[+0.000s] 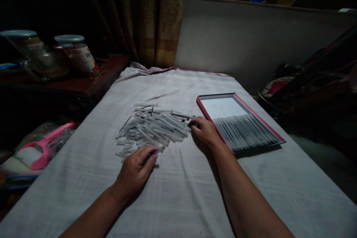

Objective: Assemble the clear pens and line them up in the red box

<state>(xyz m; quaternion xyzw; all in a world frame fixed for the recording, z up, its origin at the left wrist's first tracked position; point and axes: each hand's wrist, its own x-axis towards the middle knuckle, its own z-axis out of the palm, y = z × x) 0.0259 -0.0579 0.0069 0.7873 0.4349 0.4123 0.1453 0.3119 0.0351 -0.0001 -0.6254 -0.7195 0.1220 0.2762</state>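
A loose pile of translucent pen barrels [156,126] lies on the cloth, with a few small black pieces [183,120] at its right side. My left hand [138,167] is at the near edge of the pile, thumb and fingers closed on one pen barrel [159,150] that points to the right. At the pile's right end my right hand [205,130] has its fingertips pinched together; whatever is between them is too dark and small to make out. Beside that hand, a shallow red-edged box [206,111] holds a row of pens [245,132] with dark near ends.
The pale checked cloth [178,193] covers the surface. On a dark red side table [111,68] at left stand a lidded jar [80,57] and a glass jug [46,65]. A pink plastic item [41,147] lies lower left. Curtain [158,18] and wall [223,33] are behind.
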